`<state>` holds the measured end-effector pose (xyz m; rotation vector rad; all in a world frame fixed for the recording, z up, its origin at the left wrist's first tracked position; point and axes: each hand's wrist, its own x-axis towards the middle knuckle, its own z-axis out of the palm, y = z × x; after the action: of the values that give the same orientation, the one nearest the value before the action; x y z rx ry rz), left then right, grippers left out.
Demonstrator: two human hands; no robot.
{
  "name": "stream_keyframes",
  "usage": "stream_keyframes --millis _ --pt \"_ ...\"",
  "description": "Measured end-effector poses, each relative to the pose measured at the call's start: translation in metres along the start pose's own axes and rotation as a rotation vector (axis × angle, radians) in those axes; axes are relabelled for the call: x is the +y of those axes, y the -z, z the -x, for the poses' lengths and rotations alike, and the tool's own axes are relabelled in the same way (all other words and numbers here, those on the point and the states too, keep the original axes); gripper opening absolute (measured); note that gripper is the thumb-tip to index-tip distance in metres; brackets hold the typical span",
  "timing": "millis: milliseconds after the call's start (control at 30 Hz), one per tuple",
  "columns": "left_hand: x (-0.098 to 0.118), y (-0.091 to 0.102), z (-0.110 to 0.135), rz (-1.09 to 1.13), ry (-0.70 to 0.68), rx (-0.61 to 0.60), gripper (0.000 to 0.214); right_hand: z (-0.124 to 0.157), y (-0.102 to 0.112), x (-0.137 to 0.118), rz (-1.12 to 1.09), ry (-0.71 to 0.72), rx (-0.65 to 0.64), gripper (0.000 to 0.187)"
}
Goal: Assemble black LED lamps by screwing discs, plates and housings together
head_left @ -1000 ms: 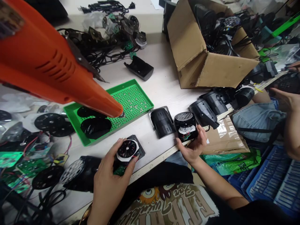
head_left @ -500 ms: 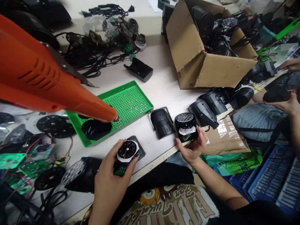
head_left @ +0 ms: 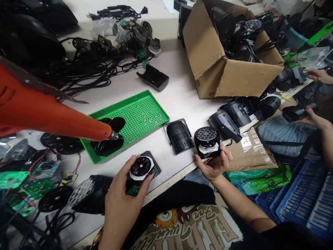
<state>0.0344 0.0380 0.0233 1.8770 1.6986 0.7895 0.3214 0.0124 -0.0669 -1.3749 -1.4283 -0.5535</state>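
Observation:
My left hand (head_left: 124, 198) is closed around a stage light half-shell (head_left: 156, 166) at the bench edge. Inside the shell sit a black perforated disc (head_left: 141, 166) and a white octagonal plate. Against the right part of the edge, my right hand (head_left: 216, 166) grips an opened stage light (head_left: 206, 144). That light has a honeycomb lens on top, with white parts and thin wires showing in its open side. Between the hands, a closed black light housing (head_left: 179, 136) with a bracket lies on the bench. An orange electric screwdriver (head_left: 65, 116) hangs in from the left, touched by neither hand.
A green tray (head_left: 130, 118) holds small screws and black discs. Behind stands a cardboard box (head_left: 244, 78) full of black parts and cables. Finished-looking housings (head_left: 229, 119) line the right edge. Circuit boards (head_left: 36, 184) crowd the left. A co-worker's hand (head_left: 316, 118) holds a black part.
The orange screwdriver has swung left, uncovering more of the black discs in the tray. The light in my right hand has tilted slightly. My left hand has hardly moved. The co-worker's hands have shifted.

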Motion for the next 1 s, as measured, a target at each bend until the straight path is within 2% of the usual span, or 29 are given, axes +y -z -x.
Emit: stream_keyframes --millis 233,467,600,733,1000 --pt "-0.002 0.001 0.0 -0.013 0.004 0.005 0.063 0.002 -0.001 0.001 -0.022 -0.026 -0.001 0.109" --pt "-0.002 0.002 -0.002 -0.015 0.072 -0.029 0.065 0.004 -0.001 0.0 0.042 -0.167 -0.069 0.099" --pt "0.003 0.003 -0.003 -0.004 0.116 -0.019 0.065 0.007 -0.003 0.002 0.015 -0.232 -0.103 0.099" --pt "0.007 0.005 -0.003 -0.025 0.162 -0.059 0.067 0.01 -0.003 0.005 -0.01 -0.264 -0.119 0.1" --pt "0.007 0.004 -0.004 -0.011 0.15 -0.058 0.07 -0.005 0.0 0.002 -0.011 -0.279 -0.138 0.094"
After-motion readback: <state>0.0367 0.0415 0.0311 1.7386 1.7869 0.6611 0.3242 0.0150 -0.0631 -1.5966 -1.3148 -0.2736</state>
